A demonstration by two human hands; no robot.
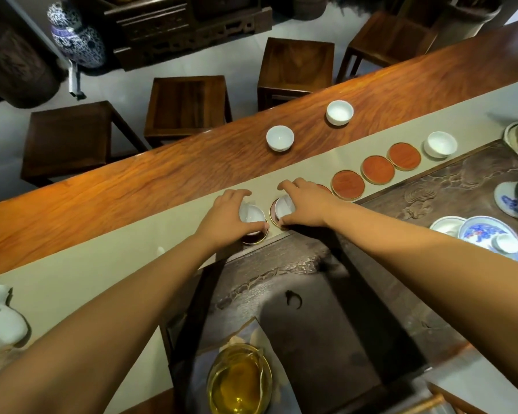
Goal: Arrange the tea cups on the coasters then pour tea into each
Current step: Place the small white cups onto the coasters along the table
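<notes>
Two hands, left hand (226, 215) and right hand (307, 204), each cup a white cup on coasters.

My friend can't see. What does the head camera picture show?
Two hands, the left hand and right hand, each set a white cup on a coaster on a long wooden table. Three red coasters sit bare, three more cups wait, and a glass pitcher of tea stands near.

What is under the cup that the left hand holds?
Under the cup in the left hand lies a dark, gold-rimmed coaster; only its near edge shows. The hand and cup cover the rest.
</notes>
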